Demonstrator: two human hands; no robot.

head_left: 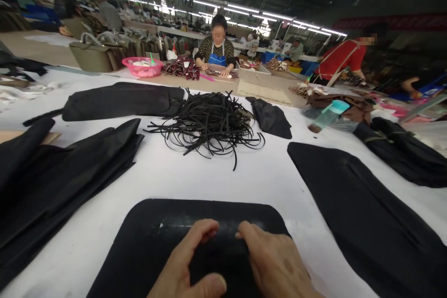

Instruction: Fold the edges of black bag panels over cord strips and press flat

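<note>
A black panel (139, 242) with rounded far corners lies in front of me on the white tabletop (174, 181). Its surface looks smooth, with a shiny streak across the far part. Over its middle is my left hand (185, 260), open, the thumb apart from the bent fingers and dark material showing between them. My right hand (275, 256) is beside it, over the panel's right part, fingers curled together and pointing left. The hand hides its own thumb and whatever may be under the fingertips. Beyond the panel sits a tangled heap of thin black strips (216, 121).
Stacked black pieces (70, 163) lie left, another black panel (366, 214) right. Farther off are a long black piece (115, 101), a bottle with a turquoise lid (328, 116) and a pink basket (142, 66). A person (218, 49) works opposite; another (340, 60) stands right.
</note>
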